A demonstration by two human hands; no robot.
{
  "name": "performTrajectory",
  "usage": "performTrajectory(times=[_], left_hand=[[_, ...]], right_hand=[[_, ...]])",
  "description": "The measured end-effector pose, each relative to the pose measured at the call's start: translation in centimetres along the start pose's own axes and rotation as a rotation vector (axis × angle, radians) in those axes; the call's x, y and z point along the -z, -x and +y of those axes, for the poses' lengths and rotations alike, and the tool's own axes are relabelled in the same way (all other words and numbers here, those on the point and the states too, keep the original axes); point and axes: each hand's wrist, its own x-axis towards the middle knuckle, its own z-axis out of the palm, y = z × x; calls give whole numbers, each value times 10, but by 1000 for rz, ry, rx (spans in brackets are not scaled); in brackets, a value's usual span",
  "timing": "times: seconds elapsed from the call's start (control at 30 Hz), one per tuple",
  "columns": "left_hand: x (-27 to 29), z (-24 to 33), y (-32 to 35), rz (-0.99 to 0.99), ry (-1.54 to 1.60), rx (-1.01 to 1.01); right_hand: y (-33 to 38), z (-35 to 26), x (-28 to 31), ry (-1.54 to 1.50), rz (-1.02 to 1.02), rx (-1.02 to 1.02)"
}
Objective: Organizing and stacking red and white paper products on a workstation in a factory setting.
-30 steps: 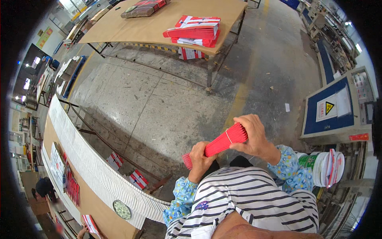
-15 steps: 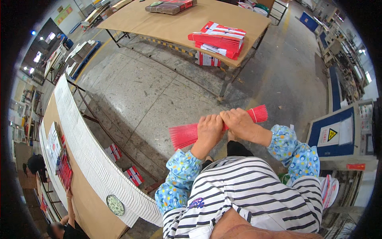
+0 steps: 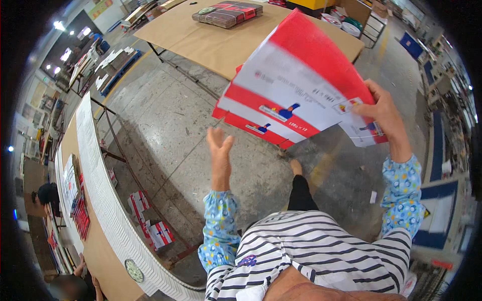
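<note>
A bundle of flattened red and white printed cartons (image 3: 291, 95) is held up in front of me, its broad printed face turned toward me. My right hand (image 3: 384, 113) grips its right edge, thumb on the face and fingers behind. Over the floor to the left of the bundle, my left hand (image 3: 219, 150) is apart from it, fingers spread and holding nothing. Beyond the bundle stands a brown-topped table (image 3: 175, 32); its near right part is hidden by the cartons.
On the far table lies a tied stack of dark printed cardboard (image 3: 228, 14). A long table with overlapping white sheets (image 3: 103, 185) runs along my left, with red and white cartons (image 3: 158, 235) beneath. Another person (image 3: 47, 195) is beyond it. A blue-panelled machine (image 3: 434, 220) stands at right.
The bundle, earlier seen edge-on in both hands, has swung up broadside. My left hand has let go and moved left; my right hand has moved right and farther out with the cartons.
</note>
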Motion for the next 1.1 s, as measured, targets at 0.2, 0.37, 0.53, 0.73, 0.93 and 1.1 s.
performTrajectory(times=[0.2,0.37,0.53,0.73,0.93,1.1], left_hand=[[-30,27,-1,-139,198,63],[-37,50,-38,43,134,34],[0,31,-52,190,66,76],[23,-6,-36,345,-70,246],[31,-26,-22,458,-223,175],[48,-48,-14,470,-490,149]], right_hand=[[-23,45,-28,-446,-129,-185],[-90,92,-55,-552,-328,-246],[-120,117,-125,-733,-581,-392],[-128,156,-175,-774,-745,-578],[-122,136,-177,-609,-792,-655],[-115,174,-203,-580,-848,-705]])
